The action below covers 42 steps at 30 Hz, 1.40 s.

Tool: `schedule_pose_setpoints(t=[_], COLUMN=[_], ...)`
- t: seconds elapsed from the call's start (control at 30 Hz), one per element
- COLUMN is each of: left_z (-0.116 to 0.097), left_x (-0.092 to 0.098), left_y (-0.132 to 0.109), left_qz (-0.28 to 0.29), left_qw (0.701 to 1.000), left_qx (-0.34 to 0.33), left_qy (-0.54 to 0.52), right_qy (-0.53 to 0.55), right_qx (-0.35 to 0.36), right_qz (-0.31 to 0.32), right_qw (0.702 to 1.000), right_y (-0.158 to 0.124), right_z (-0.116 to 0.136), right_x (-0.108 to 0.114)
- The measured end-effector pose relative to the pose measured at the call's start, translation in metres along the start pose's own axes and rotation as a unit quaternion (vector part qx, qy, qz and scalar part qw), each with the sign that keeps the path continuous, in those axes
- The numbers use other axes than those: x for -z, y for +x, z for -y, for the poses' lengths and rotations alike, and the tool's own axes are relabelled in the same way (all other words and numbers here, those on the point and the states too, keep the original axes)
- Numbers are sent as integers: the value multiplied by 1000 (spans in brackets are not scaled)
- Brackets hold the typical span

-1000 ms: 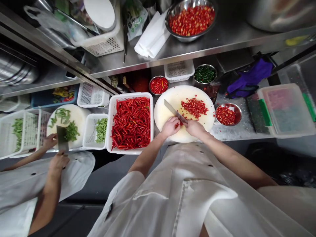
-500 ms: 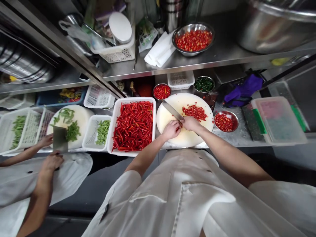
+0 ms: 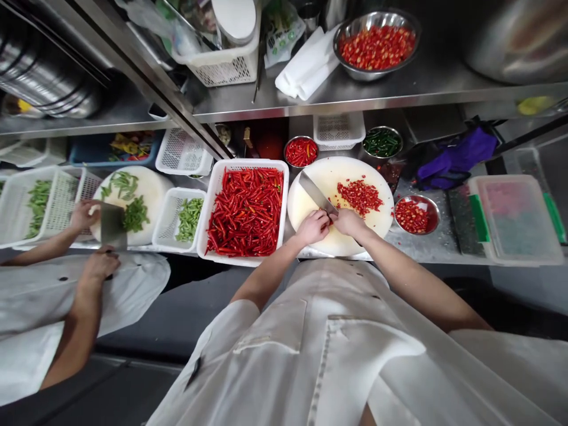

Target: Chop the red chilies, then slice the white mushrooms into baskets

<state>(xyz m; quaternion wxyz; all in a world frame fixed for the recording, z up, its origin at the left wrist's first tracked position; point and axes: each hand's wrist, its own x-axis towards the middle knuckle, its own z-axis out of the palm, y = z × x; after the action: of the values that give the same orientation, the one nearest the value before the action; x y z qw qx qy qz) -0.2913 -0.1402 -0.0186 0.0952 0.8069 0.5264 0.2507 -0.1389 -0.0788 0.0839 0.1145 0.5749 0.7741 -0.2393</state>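
Observation:
My right hand (image 3: pixel 348 223) is closed around the handle of a broad-bladed kitchen knife (image 3: pixel 318 193), whose blade points up and left over a round white cutting board (image 3: pixel 302 208). Beside it, my left hand (image 3: pixel 314 227) has curled fingers pressed down on red chili at the board's near side, close to the blade's heel. The handle and most of the chili under my fingers are hidden. Chopped red chilies (image 3: pixel 361 196) lie in a heap on the board's right half. Whole red chilies (image 3: pixel 246 213) fill a white basket (image 3: pixel 201 228) left of the board.
Right of the board stands a metal bowl (image 3: pixel 437 220) of cut chilies, then a lidded clear box (image 3: pixel 519 222). A steel shelf (image 3: pixel 266 111) overhangs the counter's back. At left, a co-worker's hands (image 3: pixel 101 263) work with a cleaver (image 3: pixel 113 226) at another round board.
The view has shifted, so the counter and shelf appear higher and slightly further right. Both my hands stay at the knife and chili. The co-worker's far hand has moved nearer their board.

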Motion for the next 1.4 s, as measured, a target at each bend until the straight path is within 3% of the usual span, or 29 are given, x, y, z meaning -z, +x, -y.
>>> schedule_pose_setpoints(t=[0.3, 0.47, 0.63, 1.4], left_z=[-4, -8, -9, -12], left_x=[1, 6, 6, 5], left_y=[-3, -6, -11, -32], left_qz=[22, 27, 36, 17], left_qw=[999, 999, 999, 1000], left_qx=[-19, -15, -16, 7], left_qy=[14, 16, 13, 25], right_qy=[2, -11, 2, 3], right_qx=[-12, 22, -2, 31], right_qz=[5, 8, 12, 28], right_qw=[1000, 1000, 1000, 999], right_y=[-8, -9, -13, -24], right_z=[-1, -5, -4, 7], right_x=[-4, -4, -13, -15])
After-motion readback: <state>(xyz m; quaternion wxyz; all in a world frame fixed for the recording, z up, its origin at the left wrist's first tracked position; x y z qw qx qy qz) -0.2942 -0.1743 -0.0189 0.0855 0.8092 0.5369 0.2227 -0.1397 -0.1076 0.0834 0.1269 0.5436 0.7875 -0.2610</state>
